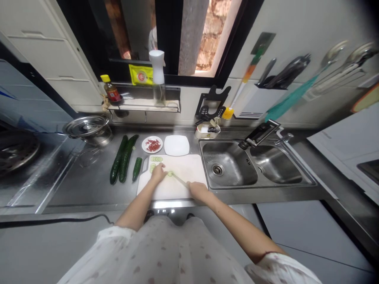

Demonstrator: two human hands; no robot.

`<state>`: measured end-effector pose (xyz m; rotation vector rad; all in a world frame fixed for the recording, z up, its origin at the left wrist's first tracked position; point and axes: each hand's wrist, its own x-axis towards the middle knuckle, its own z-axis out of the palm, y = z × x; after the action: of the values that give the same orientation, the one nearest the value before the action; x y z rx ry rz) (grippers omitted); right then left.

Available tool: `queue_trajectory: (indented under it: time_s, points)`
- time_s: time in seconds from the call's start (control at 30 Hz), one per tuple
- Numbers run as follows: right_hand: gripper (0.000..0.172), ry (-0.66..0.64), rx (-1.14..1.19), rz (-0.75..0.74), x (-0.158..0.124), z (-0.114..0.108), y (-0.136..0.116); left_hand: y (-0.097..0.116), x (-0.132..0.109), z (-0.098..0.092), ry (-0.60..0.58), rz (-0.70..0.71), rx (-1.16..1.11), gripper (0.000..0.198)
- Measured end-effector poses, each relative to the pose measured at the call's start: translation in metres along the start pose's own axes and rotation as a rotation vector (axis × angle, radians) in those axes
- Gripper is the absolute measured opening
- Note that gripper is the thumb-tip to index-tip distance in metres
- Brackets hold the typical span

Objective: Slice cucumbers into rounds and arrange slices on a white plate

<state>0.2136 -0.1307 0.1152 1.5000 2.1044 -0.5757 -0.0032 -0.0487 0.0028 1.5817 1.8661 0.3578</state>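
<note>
A white cutting board (183, 185) lies on the steel counter in front of me. My left hand (158, 173) is curled over a short piece of cucumber (170, 173) and pins it to the board. My right hand (197, 190) is closed on the handle of a knife (180, 180), whose blade points left and meets the cucumber's cut end. Several thin cucumber slices (156, 159) lie at the board's far left corner.
Left of the board lie two whole cucumbers (122, 161) and a short piece (137, 169). Behind it stand a small plate of red bits (152, 144) and a white plate (177, 145). A double sink (251, 165) is to the right, a lidded pot (89, 128) far left.
</note>
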Motion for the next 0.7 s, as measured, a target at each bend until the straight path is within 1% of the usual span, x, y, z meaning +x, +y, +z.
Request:
queue_trajectory:
  time_s: [0.13, 0.27, 0.5, 0.57, 0.7]
  points:
    - [0.035, -0.011, 0.018, 0.018, -0.008, 0.001, 0.002, -0.002, 0.000, 0.001, 0.010, 0.014, -0.004, 0.030]
    - [0.034, -0.002, 0.048, 0.034, -0.011, 0.005, 0.004, -0.002, 0.000, 0.002, 0.012, 0.037, 0.016, 0.031]
    - [0.029, 0.024, 0.133, 0.084, -0.017, 0.027, 0.008, -0.002, -0.012, 0.011, 0.022, 0.110, 0.047, 0.025]
    - [0.027, 0.055, 0.183, 0.093, -0.018, 0.033, 0.010, -0.002, -0.016, 0.013, 0.022, 0.131, 0.065, 0.026]
    - [0.026, 0.145, 0.343, 0.182, -0.015, 0.042, 0.010, 0.000, -0.018, 0.016, 0.029, 0.154, 0.107, 0.026]
